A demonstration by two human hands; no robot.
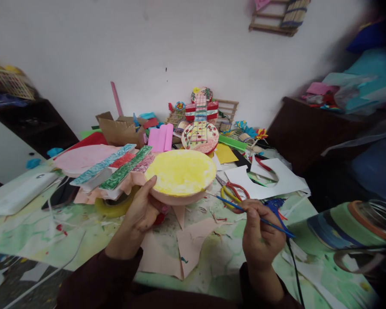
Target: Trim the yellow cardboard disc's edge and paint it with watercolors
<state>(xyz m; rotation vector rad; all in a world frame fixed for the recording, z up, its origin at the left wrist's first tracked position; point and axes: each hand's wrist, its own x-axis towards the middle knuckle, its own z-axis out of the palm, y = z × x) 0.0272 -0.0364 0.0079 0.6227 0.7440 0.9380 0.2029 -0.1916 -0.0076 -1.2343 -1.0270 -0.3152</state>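
My left hand [144, 210] grips the near left rim of a paper craft body, its thumb on top and its fingers underneath. That craft has a round yellow-painted face [183, 171] at the right end and a strip section with blue, red and green bands [122, 169] in the middle. A pink rounded part [83, 159] forms its left end. In my right hand [263, 234] is a thin blue paintbrush [254, 216], pinched between thumb and fingers. Its tip is at the yellow face's lower right edge; whether it touches I cannot tell.
Orange-handled scissors [234, 195] lie right of the yellow face. A yellow tape roll [116, 208] sits under the craft. Beyond stand a finished paper guitar [200, 124] and a cardboard box [122, 131]. A large green jar [337, 229] is at the right, paper scraps [193, 240] in front.
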